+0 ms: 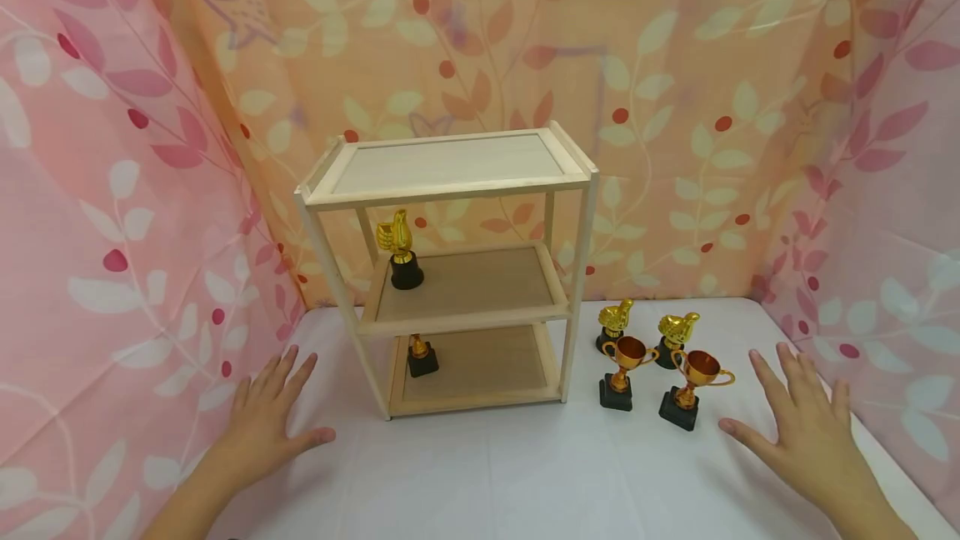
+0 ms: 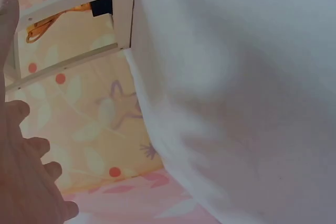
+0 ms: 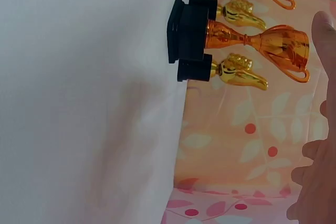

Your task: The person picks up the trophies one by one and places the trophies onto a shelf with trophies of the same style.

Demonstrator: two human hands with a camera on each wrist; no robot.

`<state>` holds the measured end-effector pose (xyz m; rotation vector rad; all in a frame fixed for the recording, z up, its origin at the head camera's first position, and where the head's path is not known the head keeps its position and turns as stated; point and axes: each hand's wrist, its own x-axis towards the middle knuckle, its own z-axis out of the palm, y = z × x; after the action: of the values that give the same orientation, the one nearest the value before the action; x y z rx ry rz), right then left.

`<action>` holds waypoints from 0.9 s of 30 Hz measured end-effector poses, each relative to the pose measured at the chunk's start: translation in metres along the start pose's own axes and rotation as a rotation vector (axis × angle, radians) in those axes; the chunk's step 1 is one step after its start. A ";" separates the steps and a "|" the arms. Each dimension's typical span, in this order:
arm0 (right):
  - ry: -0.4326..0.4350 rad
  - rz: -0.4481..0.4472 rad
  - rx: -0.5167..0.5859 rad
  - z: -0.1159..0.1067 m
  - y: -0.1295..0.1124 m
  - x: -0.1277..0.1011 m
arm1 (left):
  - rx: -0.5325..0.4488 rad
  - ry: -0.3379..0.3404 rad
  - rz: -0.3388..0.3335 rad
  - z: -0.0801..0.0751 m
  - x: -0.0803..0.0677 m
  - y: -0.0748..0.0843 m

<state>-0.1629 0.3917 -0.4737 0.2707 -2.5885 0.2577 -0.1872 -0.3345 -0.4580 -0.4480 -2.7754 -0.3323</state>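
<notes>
Trophies (image 1: 652, 361) stand right of the shelf (image 1: 450, 273); right hand (image 1: 806, 427) flat, empty: pinch one stem upright.

Wooden shelf (image 1: 450, 169) (three tiers); leaf-print curtain (image 1: 712, 107).

The shelf rack (image 1: 450, 190) was pale, unpainted wood, matt and smooth, with slightly darker boards on its lower levels. The cup trophies (image 1: 688, 386) had a glossy, coppery, metal-like shine, and the thumbs-up trophies (image 1: 396, 236) a bright gold gloss; all sat on smooth black bases. A matt white cloth covered the desk (image 1: 525, 473). Thin printed fabric (image 1: 750, 107), faintly creased, hung behind.
</notes>
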 end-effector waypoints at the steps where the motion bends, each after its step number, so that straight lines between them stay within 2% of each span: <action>1: 0.000 0.000 0.006 0.000 -0.001 0.000 | -0.012 0.017 0.004 0.000 0.001 0.000; 11: -0.024 0.051 0.094 0.006 -0.009 -0.001 | -0.168 0.110 0.013 0.000 0.015 0.001; 18: -0.024 0.070 0.151 0.012 -0.013 -0.005 | -0.358 0.124 -0.055 -0.005 0.023 0.007; 23: -0.047 0.102 0.187 0.013 -0.017 -0.006 | -0.435 0.125 -0.133 -0.007 0.027 0.013; 27: -0.057 0.113 0.208 0.014 -0.018 -0.006 | -0.514 0.130 -0.143 -0.007 0.031 0.017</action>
<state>-0.1599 0.3719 -0.4868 0.2075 -2.6390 0.5692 -0.2074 -0.3122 -0.4386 -0.3254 -2.5784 -1.0795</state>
